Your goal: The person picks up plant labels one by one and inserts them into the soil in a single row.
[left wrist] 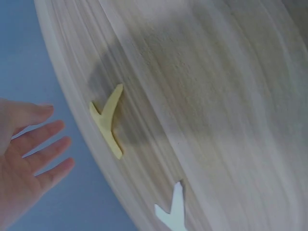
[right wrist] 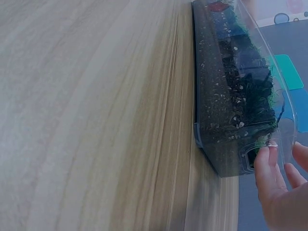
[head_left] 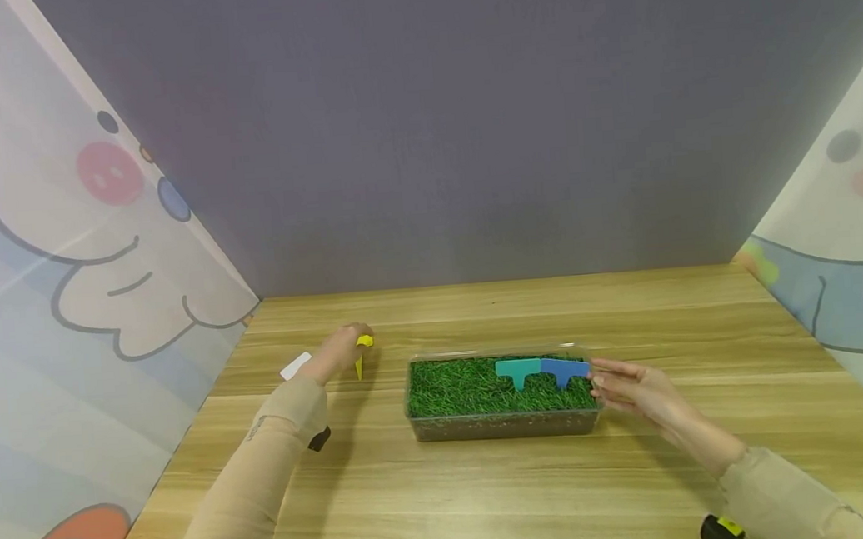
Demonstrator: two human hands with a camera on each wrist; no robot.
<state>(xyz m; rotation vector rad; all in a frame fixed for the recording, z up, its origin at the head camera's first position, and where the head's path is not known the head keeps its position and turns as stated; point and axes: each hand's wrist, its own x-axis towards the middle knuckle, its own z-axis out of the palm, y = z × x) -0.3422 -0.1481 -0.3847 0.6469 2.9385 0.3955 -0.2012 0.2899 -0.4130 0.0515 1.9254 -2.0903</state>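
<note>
Wood table point(head_left: 507, 490), grey wall point(head_left: 481, 124) at 12 o'clock: the left hand point(head_left: 341, 348), fingers spread, is by the yellow tag point(left wrist: 107, 122) at the box's point(head_left: 506, 425) 9 o'clock, the right hand point(head_left: 650, 392), fingers parted, at its 3 o'clock end — and only the left wrist view shows the white tag's point(left wrist: 174, 219) forked shape.

From here I see the left hand point(head_left: 343, 348) stretched forward, fingers point(left wrist: 53, 149) slightly spread, and the right hand point(head_left: 646, 394) angled inward, its fingers nearly straight.
</note>
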